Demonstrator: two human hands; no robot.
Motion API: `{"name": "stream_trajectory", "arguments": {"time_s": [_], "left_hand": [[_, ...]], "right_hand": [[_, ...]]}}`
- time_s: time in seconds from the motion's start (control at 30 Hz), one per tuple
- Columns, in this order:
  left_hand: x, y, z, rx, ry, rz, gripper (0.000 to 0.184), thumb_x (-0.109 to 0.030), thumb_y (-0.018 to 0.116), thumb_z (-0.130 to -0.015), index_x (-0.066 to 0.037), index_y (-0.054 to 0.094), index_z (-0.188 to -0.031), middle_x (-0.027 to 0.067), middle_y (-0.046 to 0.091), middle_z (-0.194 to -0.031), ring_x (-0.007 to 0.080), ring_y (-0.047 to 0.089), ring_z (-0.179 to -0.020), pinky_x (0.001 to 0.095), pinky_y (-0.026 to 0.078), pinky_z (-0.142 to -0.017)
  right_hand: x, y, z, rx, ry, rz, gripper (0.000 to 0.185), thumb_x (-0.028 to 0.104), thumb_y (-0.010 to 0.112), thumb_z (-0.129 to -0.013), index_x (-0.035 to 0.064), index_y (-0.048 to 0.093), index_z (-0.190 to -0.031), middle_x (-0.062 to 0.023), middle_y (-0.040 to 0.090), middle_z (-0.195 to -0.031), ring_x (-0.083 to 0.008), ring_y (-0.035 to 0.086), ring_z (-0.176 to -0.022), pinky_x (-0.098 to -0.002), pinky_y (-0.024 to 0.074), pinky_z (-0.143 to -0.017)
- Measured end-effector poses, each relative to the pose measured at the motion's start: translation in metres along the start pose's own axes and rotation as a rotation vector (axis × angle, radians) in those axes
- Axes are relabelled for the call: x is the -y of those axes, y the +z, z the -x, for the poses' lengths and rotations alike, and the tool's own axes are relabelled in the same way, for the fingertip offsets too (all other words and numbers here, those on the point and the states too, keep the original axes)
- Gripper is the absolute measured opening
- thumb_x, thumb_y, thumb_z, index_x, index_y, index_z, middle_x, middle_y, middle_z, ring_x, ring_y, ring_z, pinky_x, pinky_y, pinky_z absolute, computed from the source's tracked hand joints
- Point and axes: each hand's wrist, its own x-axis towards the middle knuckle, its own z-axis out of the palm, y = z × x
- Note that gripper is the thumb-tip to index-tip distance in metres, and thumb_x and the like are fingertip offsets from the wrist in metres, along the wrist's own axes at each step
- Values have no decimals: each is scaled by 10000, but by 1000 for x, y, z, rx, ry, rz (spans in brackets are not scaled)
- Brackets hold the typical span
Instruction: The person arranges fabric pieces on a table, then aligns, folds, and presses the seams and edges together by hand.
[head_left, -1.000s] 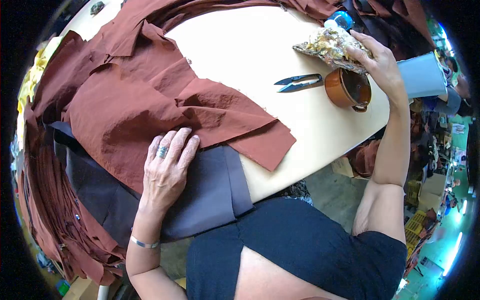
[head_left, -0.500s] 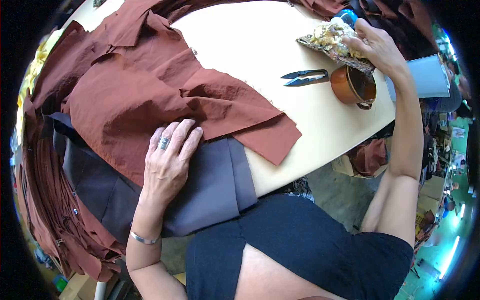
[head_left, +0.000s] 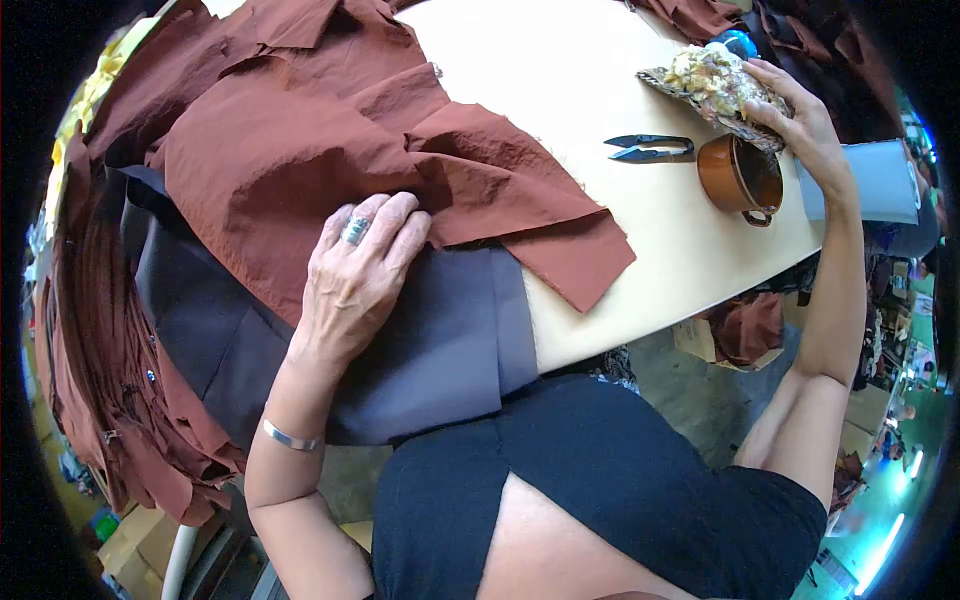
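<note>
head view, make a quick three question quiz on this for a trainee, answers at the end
1. Which lies on the pale table, between the reddish-brown cloth and the brown pot?
a) a ruler
b) the snips
c) a paintbrush

2. True or false: the right hand is holding the snips.

3. Fill the gap: the left hand, which touches the reddish-brown cloth, wears a ____ on one finger.

Key:
1. b
2. False; the right hand is on the lumpy yellowish bundle.
3. ring
</note>
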Motion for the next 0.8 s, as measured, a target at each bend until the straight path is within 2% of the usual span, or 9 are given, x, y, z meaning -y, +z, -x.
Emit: {"name": "stream_trajectory", "arguments": {"time_s": [0.1,0.27,0.37,0.47,0.53,0.6,0.7,0.77,0.8], "left_hand": [[4,-3,-8,-29,-29,39,181,-98,561,-750,-57,575,-925,68,565,-1036,234,553,-1001,375,436,-845],[5,-16,-16,-74,-82,186,152,-36,605,-756,-46,554,-899,100,589,-967,284,568,-911,366,454,-780],[7,-20,-16,-93,-124,264,134,-24,604,-769,-40,558,-893,106,599,-939,289,575,-878,358,455,-770],[10,-23,-19,-142,-169,312,147,-39,624,-757,-52,563,-890,97,600,-897,283,574,-847,358,445,-745],[12,-29,-27,-205,-182,321,124,-45,627,-763,-52,567,-871,99,597,-851,287,574,-799,356,441,-709],[12,-36,-37,-242,-196,346,123,-38,624,-765,-42,565,-872,98,597,-847,288,573,-792,350,442,-703],[10,-43,-53,-329,-156,293,106,-55,615,-783,-36,578,-880,103,596,-838,290,572,-783,347,443,-707],[8,-44,-57,-366,-162,247,123,-67,615,-773,-61,602,-895,94,597,-846,279,572,-792,357,441,-711],[5,-46,-56,-433,-86,167,146,-74,618,-764,-71,606,-910,84,597,-868,277,572,-805,363,441,-715]], "right_hand": [[-2,6,2,-52,81,-116,476,176,667,-792,-9,543,-1213,-105,515,-1273,-164,483,-1148,-278,355,-989],[0,9,-1,-40,211,-253,459,153,690,-776,-31,552,-1173,-78,573,-1187,-113,526,-1037,-254,412,-914],[-16,12,-2,-131,110,-250,474,175,695,-772,-8,531,-1177,-93,588,-1158,-140,547,-1021,-271,414,-913],[19,2,-1,-130,183,415,495,189,699,-765,34,509,-1194,-117,568,-1188,-188,555,-1029,-294,405,-926],[63,12,0,-570,-357,670,511,209,703,-757,62,510,-1207,-121,571,-1134,-252,563,-1004,-320,399,-931],[123,22,6,-476,-457,377,473,124,638,-807,56,470,-1244,-98,586,-1052,-188,575,-954,-284,423,-884],[190,70,8,-399,-610,151,652,107,574,-848,50,230,-1399,-187,519,-1206,-305,510,-1127,-363,427,-921],[210,59,0,-16,-544,15,608,67,513,-854,47,241,-1397,-226,535,-1162,-344,535,-1090,-368,452,-884],[215,52,-17,204,-399,-189,591,41,487,-850,46,252,-1393,-235,558,-1113,-344,569,-1034,-362,473,-845]]}}
